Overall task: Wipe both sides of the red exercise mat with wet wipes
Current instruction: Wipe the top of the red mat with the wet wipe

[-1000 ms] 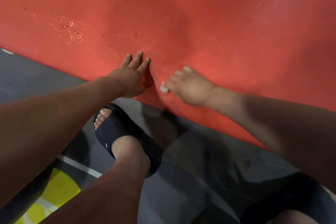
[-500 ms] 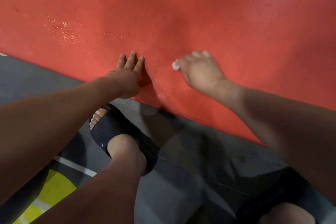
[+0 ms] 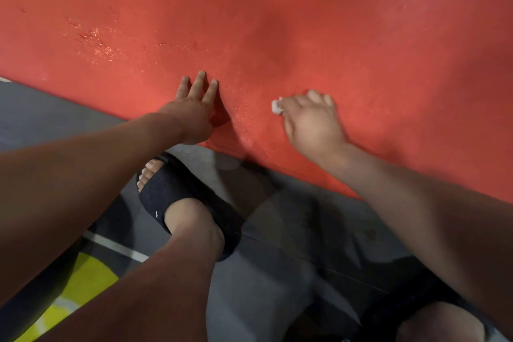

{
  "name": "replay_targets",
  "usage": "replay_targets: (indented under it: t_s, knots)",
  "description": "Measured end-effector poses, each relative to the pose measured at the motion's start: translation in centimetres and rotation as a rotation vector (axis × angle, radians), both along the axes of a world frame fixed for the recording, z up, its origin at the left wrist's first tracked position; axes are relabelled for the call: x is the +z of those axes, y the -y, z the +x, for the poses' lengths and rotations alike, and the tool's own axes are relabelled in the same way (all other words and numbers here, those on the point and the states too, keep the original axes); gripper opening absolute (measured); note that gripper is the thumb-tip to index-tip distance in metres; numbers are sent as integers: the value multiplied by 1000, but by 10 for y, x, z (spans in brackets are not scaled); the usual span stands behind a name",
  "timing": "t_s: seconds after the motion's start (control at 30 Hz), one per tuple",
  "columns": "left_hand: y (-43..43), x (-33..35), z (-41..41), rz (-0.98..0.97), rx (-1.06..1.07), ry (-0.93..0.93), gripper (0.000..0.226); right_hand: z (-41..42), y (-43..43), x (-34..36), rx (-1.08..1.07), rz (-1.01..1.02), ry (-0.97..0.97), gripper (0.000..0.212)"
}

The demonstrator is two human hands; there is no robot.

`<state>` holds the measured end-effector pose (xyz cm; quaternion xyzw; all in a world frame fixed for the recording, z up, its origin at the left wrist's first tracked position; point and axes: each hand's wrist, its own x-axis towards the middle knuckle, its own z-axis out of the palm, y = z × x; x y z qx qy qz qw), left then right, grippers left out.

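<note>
Nearest the camera, the person's bare legs cross the lower frame, and dark shorts (image 3: 410, 286) show at lower right. The left foot wears a black slide sandal (image 3: 177, 197) and stands on the grey floor (image 3: 249, 300), its toes just short of the mat's edge. At lower left the floor carries a yellow marking (image 3: 83, 283) bordered by a white line (image 3: 116, 246).

The near edge of the red exercise mat (image 3: 277, 22) runs diagonally, higher at the left and lower at the right, and lies flat on the floor.

The left hand (image 3: 194, 114) rests palm down just inside that edge, its fingers (image 3: 200, 83) straight, slightly spread and holding nothing. To its right and a little apart from it, the right hand (image 3: 311, 119) presses on the mat with bent fingers (image 3: 313, 96). It grips a small white wad of wet wipe (image 3: 276, 106) that peeps out at the thumb side. The strip of mat between the hands glistens faintly.

Beyond both hands the red surface runs on, broad and slightly dimpled, to the top and both sides of the frame. A patch of wet glints (image 3: 94, 41) lies far left.
</note>
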<state>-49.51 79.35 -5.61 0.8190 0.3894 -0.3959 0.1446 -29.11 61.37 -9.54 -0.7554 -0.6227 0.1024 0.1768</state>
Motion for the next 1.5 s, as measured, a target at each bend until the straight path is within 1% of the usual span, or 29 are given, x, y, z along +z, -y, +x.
replay_targets:
  t_s: [0.03,0.13,0.2,0.27,0.37,0.4,0.43,0.47,0.5,0.53,0.57,0.6,0.7,0.73,0.77,0.8,0.87,0.9,0.97,1.03,1.13,1.17,1.2,1.23,1.3,1.33,1.37,1.43,1.5]
  knots:
    - [0,0,0,1,3,6,97,-9,7,-1,54,14,-8,19]
    - [-2,0,-4,-4,10,19,97,-36,43,1,494,8,-1,26]
    - [-4,-1,-7,-8,3,31,96,-31,46,0,586,-16,26,22]
    - [-6,0,-8,-7,-23,61,96,-20,34,-1,488,-11,61,14]
    - [-8,7,-11,-4,32,115,95,-16,16,-1,140,10,33,11]
    - [-9,8,-14,-1,42,136,96,-23,16,-1,136,13,28,14]
    - [-10,10,-17,5,40,151,98,-35,17,1,237,-7,22,22]
    - [-12,9,-21,7,36,158,99,-47,19,3,406,-49,28,30]
    - [-13,10,-26,13,36,155,99,-55,19,7,571,-117,43,34]
    - [-14,8,-30,19,45,153,99,-57,13,10,664,-157,67,35]
    - [-13,8,-33,26,51,158,99,-55,1,10,661,-139,110,32]
    - [-13,7,-35,31,57,167,98,-51,-11,8,573,-114,138,28]
    - [-13,7,-38,27,79,180,98,-40,-35,4,117,-56,73,18]
    - [-14,8,-38,23,83,178,98,-45,-33,3,85,-40,44,19]
    - [-15,9,-38,21,83,180,98,-53,-28,1,140,-40,40,23]
    - [-15,9,-38,17,81,185,98,-63,-21,-1,267,-48,48,28]
    - [-15,11,-40,15,76,191,98,-74,-6,-2,605,-91,38,32]
    - [-15,11,-42,22,72,193,97,-74,-5,-1,722,-120,46,29]
    - [-14,11,-45,32,62,195,97,-66,-19,-2,790,-74,71,17]
    - [-14,10,-47,37,56,208,98,-57,-38,-2,632,-41,83,12]
    - [-14,9,-49,38,61,206,99,-45,-59,3,152,-57,36,24]
    - [-15,10,-50,40,61,207,100,-49,-58,3,84,-36,29,19]
    - [-15,9,-51,39,61,212,100,-57,-53,0,123,-28,28,14]
    - [-15,9,-52,37,59,215,100,-67,-46,-1,250,-41,22,17]
    - [-15,8,-53,31,57,219,100,-83,-31,-2,600,-89,20,26]
    - [-15,8,-54,30,57,220,100,-84,-32,2,703,-121,41,24]
    - [-15,8,-55,30,56,220,100,-79,-39,6,730,-107,64,21]
    - [-16,7,-56,28,50,227,100,-63,-64,9,577,-118,123,22]
    - [-17,7,-56,22,47,233,101,-42,-88,10,236,-155,96,25]
